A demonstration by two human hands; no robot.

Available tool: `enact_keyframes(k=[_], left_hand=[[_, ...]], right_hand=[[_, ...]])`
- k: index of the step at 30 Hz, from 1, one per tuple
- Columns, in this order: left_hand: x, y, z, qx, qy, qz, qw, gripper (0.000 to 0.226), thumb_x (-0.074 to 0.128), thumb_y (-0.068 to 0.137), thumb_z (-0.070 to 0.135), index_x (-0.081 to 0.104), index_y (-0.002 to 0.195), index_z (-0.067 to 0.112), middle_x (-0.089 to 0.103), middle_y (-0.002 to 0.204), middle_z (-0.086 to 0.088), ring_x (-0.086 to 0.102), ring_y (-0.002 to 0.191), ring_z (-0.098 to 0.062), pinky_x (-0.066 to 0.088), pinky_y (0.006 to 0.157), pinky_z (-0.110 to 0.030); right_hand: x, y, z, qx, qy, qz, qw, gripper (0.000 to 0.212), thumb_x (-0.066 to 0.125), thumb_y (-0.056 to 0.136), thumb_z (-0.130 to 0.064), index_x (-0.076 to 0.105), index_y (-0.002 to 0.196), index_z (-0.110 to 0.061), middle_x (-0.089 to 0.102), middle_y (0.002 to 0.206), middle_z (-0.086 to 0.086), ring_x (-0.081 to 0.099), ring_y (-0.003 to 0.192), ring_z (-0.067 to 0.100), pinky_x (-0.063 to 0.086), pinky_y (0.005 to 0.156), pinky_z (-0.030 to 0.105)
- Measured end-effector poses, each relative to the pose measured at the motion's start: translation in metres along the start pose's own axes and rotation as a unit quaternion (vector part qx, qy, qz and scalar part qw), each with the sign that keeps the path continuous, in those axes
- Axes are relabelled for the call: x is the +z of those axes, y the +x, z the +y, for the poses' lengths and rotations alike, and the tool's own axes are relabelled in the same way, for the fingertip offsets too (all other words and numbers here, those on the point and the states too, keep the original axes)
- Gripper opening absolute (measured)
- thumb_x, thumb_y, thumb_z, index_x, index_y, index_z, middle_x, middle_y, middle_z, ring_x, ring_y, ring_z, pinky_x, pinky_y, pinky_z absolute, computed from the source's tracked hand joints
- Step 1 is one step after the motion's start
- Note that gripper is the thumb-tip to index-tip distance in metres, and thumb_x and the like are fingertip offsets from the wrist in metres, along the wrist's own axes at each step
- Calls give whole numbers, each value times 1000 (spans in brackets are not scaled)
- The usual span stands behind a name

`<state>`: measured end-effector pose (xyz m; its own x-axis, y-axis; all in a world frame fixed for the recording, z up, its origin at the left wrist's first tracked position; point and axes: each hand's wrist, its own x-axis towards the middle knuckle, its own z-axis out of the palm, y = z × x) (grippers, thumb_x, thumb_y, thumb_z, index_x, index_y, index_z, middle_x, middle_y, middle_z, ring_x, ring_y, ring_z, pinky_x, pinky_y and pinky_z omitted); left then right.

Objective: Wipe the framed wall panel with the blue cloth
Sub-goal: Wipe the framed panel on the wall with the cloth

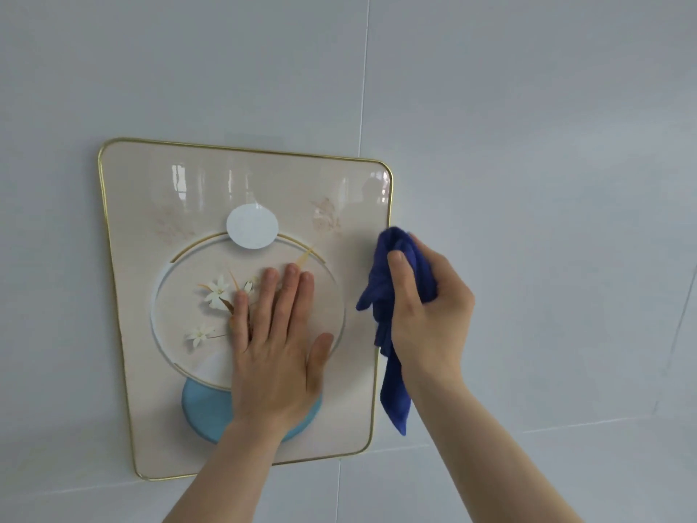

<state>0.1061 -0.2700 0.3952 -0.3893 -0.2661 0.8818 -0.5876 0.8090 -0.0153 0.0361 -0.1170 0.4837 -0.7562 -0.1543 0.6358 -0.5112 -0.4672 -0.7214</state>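
A cream wall panel [151, 205] with a thin gold frame hangs on the wall, printed with white flowers, a round ring and a blue base. My left hand [279, 341] lies flat on the panel's middle, fingers together and pointing up. My right hand [430, 303] is closed around a bunched dark blue cloth [396, 394] at the panel's right edge. The cloth's top touches the gold frame, and a loose tail hangs down below my fist.
A pale grey tiled wall [528, 145] surrounds the panel, with a vertical seam [364, 77] above its right side and a horizontal seam [565, 428] lower right. A round white sticker [252, 226] sits on the upper middle of the panel.
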Motion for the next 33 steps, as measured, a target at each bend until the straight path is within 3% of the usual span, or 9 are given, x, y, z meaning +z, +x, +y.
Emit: enact_keyframes(k=[2,4,6,8,13,18,22,27,33], left_hand=[[1,0,-1,1,-9,-1,1000,68,18,104,49,11,164,17,4,173,-1,1,161,-23,-1,130,-52],[0,0,-2,4,-14,-2,1000,69,19,103,50,13,163,17,6,173,0,3,161,-23,3,130,-53],[0,0,-2,6,-21,-1,1000,69,21,103,50,13,163,18,7,173,0,4,161,-23,3,130,-52],[-1,1,-2,5,-26,-1,1000,69,20,103,51,13,163,19,7,173,1,4,161,-22,2,130,-51],[-1,0,-2,4,-28,-7,1000,69,18,103,52,14,164,19,9,173,2,6,161,-22,4,129,-52],[1,1,-3,3,-29,-13,999,68,16,104,52,10,163,18,9,173,2,6,161,-22,4,129,-52],[0,1,-2,-3,-20,-13,1000,68,15,104,51,13,163,19,8,173,3,6,161,-21,3,130,-51],[1,2,-2,1,-8,2,1000,68,17,104,50,11,163,19,2,173,5,5,161,-20,0,130,-50],[6,3,-2,4,9,16,1000,68,21,103,49,17,163,16,10,173,2,8,161,-23,3,130,-51]], right_hand=[[21,11,-8,-64,-10,2,998,20,70,99,-18,76,114,-30,79,93,-1,75,85,11,64,74,33],[40,23,-12,-148,-29,-4,989,21,71,97,-16,76,111,-31,76,101,1,72,95,21,61,91,49],[57,36,-11,-251,-70,-7,966,22,71,96,-10,77,116,-17,73,105,0,67,102,25,52,105,45],[71,49,-5,-317,-129,-9,940,25,73,95,-10,76,120,-7,73,113,7,62,111,31,49,105,42],[88,67,15,-444,-259,-11,858,33,64,103,-25,72,129,-6,62,148,17,48,147,40,38,120,56],[92,60,21,-516,-325,-72,789,55,47,107,-49,63,144,-11,53,159,15,43,152,39,42,120,54],[92,67,24,-547,-357,-52,756,46,58,107,-42,65,144,-16,56,157,14,49,148,39,48,116,51],[93,69,25,-544,-357,-35,759,39,54,110,-33,66,141,-14,58,155,14,50,147,39,53,112,44],[78,94,22,-515,-346,37,783,34,57,111,-24,68,138,-8,60,152,15,49,148,40,61,100,47]])
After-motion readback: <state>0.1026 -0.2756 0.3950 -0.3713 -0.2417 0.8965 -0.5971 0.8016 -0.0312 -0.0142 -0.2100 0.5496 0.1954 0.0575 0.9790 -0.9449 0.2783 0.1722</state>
